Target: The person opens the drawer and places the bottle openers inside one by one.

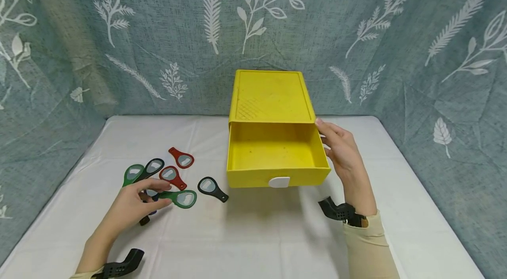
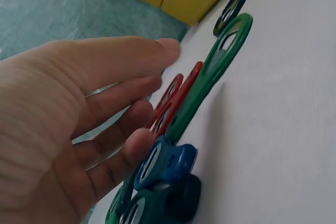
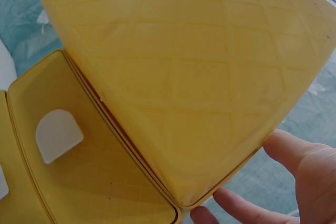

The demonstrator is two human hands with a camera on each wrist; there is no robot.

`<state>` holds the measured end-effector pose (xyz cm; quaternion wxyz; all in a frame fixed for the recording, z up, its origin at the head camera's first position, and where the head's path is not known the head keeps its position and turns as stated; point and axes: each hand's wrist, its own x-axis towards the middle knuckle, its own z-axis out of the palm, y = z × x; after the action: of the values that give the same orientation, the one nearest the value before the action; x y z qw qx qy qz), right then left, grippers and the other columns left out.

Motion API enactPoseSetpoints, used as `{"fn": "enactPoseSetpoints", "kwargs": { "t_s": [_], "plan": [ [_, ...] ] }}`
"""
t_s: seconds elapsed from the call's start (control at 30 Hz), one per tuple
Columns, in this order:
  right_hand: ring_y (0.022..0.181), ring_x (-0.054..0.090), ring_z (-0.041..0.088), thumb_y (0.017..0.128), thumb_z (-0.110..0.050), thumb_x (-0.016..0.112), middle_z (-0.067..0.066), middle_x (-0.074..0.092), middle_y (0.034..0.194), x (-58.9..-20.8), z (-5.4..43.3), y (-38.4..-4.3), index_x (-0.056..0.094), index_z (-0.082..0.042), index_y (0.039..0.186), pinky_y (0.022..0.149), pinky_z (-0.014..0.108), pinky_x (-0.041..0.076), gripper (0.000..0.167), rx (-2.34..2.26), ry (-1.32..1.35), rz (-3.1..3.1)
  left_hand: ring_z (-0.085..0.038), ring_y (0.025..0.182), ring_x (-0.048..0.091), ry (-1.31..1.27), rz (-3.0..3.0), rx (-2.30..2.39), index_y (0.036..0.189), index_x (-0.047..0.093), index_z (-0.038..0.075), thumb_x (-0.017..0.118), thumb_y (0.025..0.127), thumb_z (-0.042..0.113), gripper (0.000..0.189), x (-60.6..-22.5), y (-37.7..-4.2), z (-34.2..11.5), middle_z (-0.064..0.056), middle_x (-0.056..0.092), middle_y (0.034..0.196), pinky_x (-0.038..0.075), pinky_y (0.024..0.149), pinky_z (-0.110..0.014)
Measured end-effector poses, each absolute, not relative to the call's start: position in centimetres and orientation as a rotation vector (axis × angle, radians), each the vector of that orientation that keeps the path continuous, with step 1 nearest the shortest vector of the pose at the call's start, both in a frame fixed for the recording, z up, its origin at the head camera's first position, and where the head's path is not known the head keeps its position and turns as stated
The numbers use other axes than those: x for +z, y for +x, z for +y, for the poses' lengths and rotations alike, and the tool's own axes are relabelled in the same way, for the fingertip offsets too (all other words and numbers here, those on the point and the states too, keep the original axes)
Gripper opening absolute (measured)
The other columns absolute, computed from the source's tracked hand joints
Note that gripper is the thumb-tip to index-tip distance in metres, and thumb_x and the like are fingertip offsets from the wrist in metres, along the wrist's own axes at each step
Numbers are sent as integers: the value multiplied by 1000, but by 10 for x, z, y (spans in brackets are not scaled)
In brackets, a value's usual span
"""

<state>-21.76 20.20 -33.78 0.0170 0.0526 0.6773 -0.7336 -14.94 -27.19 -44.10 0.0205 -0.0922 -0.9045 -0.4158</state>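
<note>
Left hand (image 1: 132, 202): relaxed, fingers loosely bent; fingertips just beside a green opener (image 1: 185, 199) at 3 o'clock, though contact is hard to judge.
Other openers: two red openers (image 1: 169, 174) at 2 o'clock from that hand; a black opener (image 1: 209, 186) at 3, beyond the green.
Right hand (image 1: 344, 151): fingers spread, touching the yellow box (image 1: 273, 98) on its 3 o'clock side.
Drawer (image 1: 247, 178): pulled out toward 6 o'clock, white handle (image 1: 279, 182) in front.
Tabletop (image 1: 273, 239): white-covered.
Backdrop (image 1: 174, 10): leaf-patterned cloth at 12 o'clock.
</note>
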Motion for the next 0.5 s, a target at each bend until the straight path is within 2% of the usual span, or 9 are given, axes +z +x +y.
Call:
{"fn": "enactPoseSetpoints", "kwargs": {
  "t_s": [0.13, 0.3, 0.5],
  "plan": [
    [109, 55, 26, 86, -49, 72, 10, 54, 129, -338, 202, -217, 59, -3, 132, 93, 40, 45, 66, -2287, 168, 2096, -16, 59, 50, -254, -2842, -1254, 109, 73, 16, 86, 78, 28, 36, -444, -150, -274, -4, 64, 97, 43, 49, -27],
    [109, 55, 26, 86, -49, 72, 10, 54, 129, -338, 202, -217, 59, -4, 133, 93, 40, 45, 67, -2284, 170, 2103, -16, 64, 46, -239, -2878, -1165, 111, 72, 14, 85, 79, 24, 35, -446, -151, -274, -5, 58, 91, 40, 53, -27],
    [108, 55, 26, 86, -49, 73, 9, 54, 128, -338, 202, -217, 59, -4, 133, 90, 38, 48, 67, -2287, 168, 2102, -14, 60, 44, -197, -2899, -1133, 113, 72, 12, 85, 79, 23, 38, -446, -152, -274, -5, 58, 92, 38, 52, -26]
  ]
}}
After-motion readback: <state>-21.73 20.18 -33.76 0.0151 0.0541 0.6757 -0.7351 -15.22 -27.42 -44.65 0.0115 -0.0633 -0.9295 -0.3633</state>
